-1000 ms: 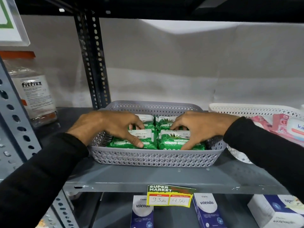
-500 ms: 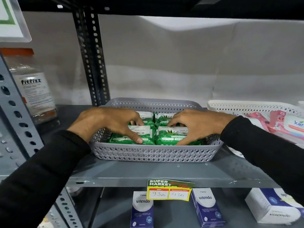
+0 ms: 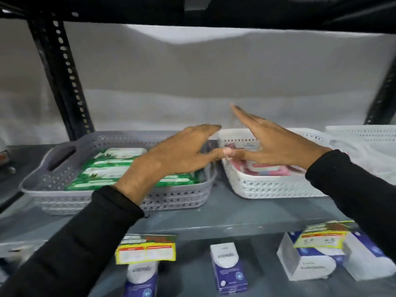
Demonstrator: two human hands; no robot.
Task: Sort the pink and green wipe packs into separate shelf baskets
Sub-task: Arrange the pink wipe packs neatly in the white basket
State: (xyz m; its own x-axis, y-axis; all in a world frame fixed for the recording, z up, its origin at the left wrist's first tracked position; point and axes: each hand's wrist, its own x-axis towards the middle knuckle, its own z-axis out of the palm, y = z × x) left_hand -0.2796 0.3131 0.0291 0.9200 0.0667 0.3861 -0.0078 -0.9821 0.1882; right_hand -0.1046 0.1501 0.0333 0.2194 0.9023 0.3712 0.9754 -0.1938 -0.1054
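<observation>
A grey perforated basket (image 3: 42, 185) on the shelf holds several green wipe packs (image 3: 102, 168). Right of it, a white perforated basket (image 3: 267, 187) holds pink wipe packs (image 3: 267, 169). My left hand (image 3: 177, 155) hovers open over the right end of the grey basket, holding nothing. My right hand (image 3: 276, 142) is raised open above the white basket, fingers stretched up and left, empty. The two thumbs nearly meet over the gap between the baskets. The frame is blurred by motion.
Another white basket (image 3: 368, 133) stands at the far right of the grey shelf (image 3: 225, 213). A black slotted upright (image 3: 62, 78) rises at the back left. Yellow price tags (image 3: 145, 249) hang on the shelf edge above blue-and-white boxes (image 3: 227, 266).
Both hands have lifted off the green packs and moved right, toward the white basket. The view has swung right, so the grey basket now lies to the left.
</observation>
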